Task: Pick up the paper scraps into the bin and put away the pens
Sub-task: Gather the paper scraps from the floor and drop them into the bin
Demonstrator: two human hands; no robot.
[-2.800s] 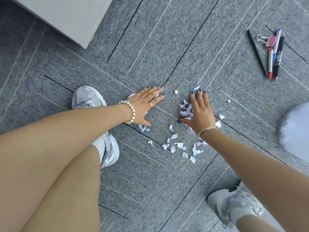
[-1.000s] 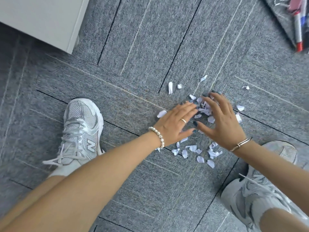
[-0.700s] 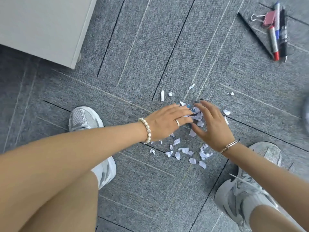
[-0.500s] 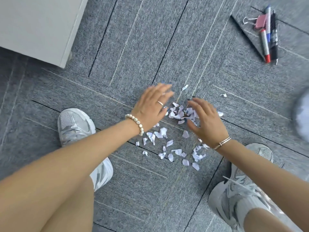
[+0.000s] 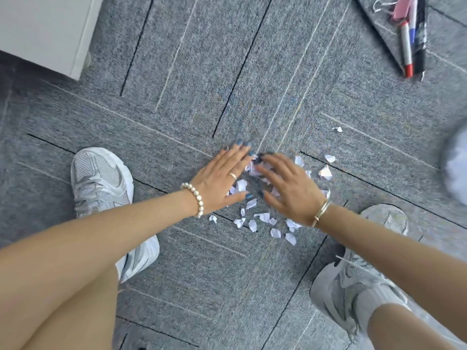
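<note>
Both hands (image 5: 222, 178) (image 5: 290, 188) have closed around the paper scraps (image 5: 255, 218).

Small white paper scraps (image 5: 252, 224), torn and crumpled, lie scattered in a loose cluster on the grey carpet, some partly covered, a few strays off to the right. The pens (image 5: 413, 39) lie side by side far off at the upper right: a red-tipped one, a blue one, a black one.
</note>
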